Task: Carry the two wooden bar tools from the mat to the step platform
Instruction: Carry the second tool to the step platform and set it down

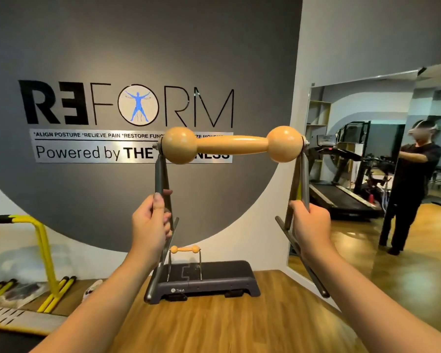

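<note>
I hold a wooden bar tool (231, 145) up at chest height: a tan bar with a ball at each end, mounted on grey metal legs. My left hand (150, 225) grips its left leg, and my right hand (309, 225) grips its right leg. Farther ahead, a second, same-shaped wooden bar tool (185, 249) stands upright on the black step platform (214, 278), which sits on the wooden floor against the wall.
A grey wall with a large logo rises behind the platform. Yellow and black bars (42, 250) stand at the left, with a vent strip on the floor. At the right, a wall mirror (382, 174) reflects a treadmill and a person.
</note>
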